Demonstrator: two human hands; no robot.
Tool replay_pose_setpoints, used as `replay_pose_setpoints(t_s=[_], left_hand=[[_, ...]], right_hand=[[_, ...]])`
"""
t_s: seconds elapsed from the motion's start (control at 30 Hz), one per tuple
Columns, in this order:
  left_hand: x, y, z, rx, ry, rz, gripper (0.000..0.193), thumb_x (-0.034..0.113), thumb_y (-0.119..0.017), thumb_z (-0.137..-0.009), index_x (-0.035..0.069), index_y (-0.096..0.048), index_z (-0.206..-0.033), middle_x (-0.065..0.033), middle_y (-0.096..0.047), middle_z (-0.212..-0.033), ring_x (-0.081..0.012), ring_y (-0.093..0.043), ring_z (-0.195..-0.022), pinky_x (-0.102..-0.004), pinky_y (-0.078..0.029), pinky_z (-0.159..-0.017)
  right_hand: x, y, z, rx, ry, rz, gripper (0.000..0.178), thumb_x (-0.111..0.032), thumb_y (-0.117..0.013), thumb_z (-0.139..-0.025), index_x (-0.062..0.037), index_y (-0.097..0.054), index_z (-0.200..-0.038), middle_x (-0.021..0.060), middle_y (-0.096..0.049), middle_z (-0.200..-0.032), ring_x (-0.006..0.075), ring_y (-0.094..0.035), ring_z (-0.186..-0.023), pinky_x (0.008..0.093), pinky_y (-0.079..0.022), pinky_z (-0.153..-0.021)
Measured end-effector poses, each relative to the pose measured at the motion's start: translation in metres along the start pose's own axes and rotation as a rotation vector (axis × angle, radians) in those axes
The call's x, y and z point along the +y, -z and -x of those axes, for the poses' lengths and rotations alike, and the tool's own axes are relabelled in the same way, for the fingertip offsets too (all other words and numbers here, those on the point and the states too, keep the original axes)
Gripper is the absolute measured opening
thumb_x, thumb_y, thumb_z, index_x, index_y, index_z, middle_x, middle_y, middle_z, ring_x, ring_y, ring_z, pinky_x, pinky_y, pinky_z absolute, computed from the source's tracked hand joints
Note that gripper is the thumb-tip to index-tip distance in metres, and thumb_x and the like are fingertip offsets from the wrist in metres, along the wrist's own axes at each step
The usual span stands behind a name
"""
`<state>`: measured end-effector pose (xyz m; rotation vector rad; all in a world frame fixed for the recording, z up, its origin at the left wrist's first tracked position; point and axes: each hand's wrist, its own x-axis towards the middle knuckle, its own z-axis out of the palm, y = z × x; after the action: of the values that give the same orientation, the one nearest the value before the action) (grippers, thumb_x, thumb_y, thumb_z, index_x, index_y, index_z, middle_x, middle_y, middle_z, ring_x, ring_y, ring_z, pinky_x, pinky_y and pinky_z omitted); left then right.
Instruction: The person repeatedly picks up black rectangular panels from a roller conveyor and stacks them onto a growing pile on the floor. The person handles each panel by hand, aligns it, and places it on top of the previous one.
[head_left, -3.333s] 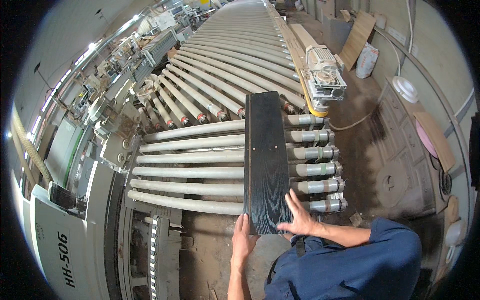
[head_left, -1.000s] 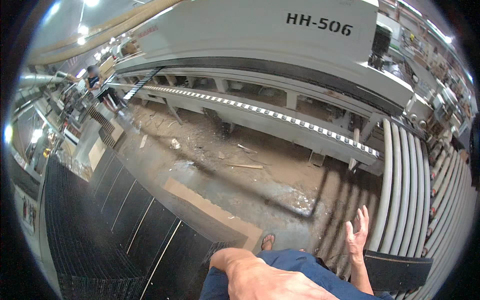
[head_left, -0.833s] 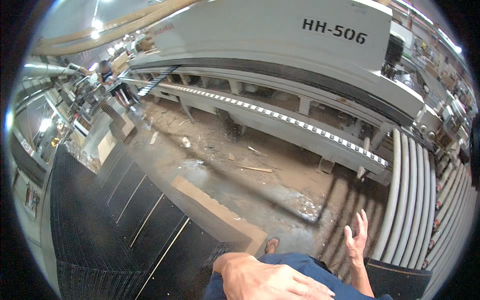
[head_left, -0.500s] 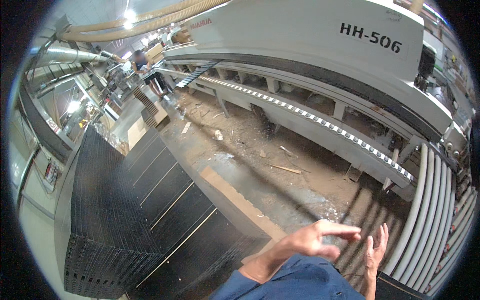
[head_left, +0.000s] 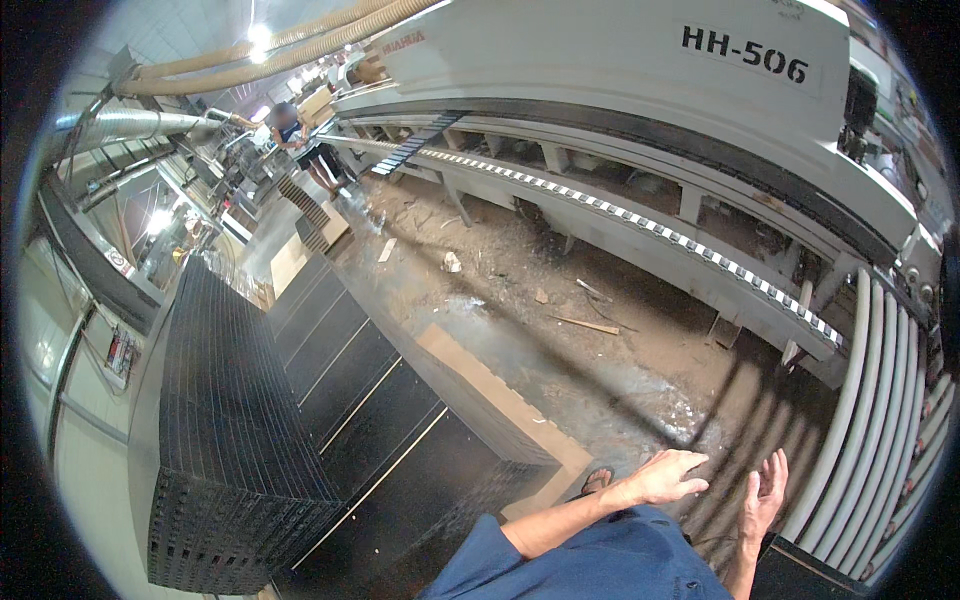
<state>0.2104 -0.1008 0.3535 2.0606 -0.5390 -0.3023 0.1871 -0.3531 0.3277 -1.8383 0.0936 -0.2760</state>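
My left hand (head_left: pixel 672 478) hangs in the air in front of my body, its fingers loosely curved with the thumb apart, and nothing shows in it. To its right my right hand (head_left: pixel 764 494) is raised with spread fingers, also holding nothing. The two hands are apart from each other. Just right of my right hand lie long grey rollers (head_left: pixel 850 420). Below that hand, the corner of a dark flat surface (head_left: pixel 800 572) shows at the lower edge. Off to my left stand tall stacks of black panels (head_left: pixel 240 400), touched by neither hand.
A long grey-white machine (head_left: pixel 600 60) with a belt of light pads (head_left: pixel 640 222) runs along the right side. Scrap and dust litter the floor (head_left: pixel 500 290). Brown boards (head_left: pixel 500 395) edge the stacks. Far back stands another person (head_left: pixel 295 140). Ribbed hoses (head_left: pixel 280 50) hang overhead.
My left hand has drawn its fingers in a little and moved slightly down. My right hand stays nearly in place. The view has shifted, and a sandalled foot now shows.
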Motion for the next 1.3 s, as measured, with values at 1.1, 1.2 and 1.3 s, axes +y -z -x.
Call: replay_pose_setpoints(t_s=[1.1, 1.2, 1.3], left_hand=[[-0.008, -0.019, -0.002, -0.162, 0.049, 0.038, 0.06, 0.038, -0.064, -0.089, -0.004, -0.054, -0.13, -0.0254, -0.058, -0.128, -0.0416, -0.055, -0.119, -0.0467, -0.045, -0.101], [-0.008, -0.024, -0.001, -0.157, 0.048, 0.062, 0.06, 0.038, -0.064, -0.089, -0.004, -0.054, -0.13, -0.0252, -0.059, -0.128, -0.0417, -0.055, -0.119, -0.0467, -0.045, -0.1], [-0.005, -0.024, -0.002, -0.167, 0.04, 0.062, 0.06, 0.037, -0.065, -0.088, -0.004, -0.054, -0.13, -0.0255, -0.059, -0.127, -0.042, -0.055, -0.119, -0.047, -0.045, -0.1]], right_hand=[[0.018, 0.007, 0.004, -0.028, -0.03, -0.006, 0.05, -0.009, -0.06, -0.095, 0.0012, -0.043, -0.141, 0.0122, -0.039, -0.149, 0.0266, -0.045, -0.132, 0.0393, -0.038, -0.111], [0.015, 0.008, 0.005, -0.026, -0.02, 0.004, 0.051, -0.007, -0.06, -0.095, 0.001, -0.042, -0.141, 0.0121, -0.039, -0.148, 0.0267, -0.046, -0.132, 0.0392, -0.038, -0.111], [0.018, 0.009, 0.005, -0.022, -0.004, 0.019, 0.051, -0.006, -0.06, -0.094, 0.0009, -0.042, -0.141, 0.012, -0.039, -0.149, 0.0268, -0.046, -0.132, 0.039, -0.039, -0.111]])
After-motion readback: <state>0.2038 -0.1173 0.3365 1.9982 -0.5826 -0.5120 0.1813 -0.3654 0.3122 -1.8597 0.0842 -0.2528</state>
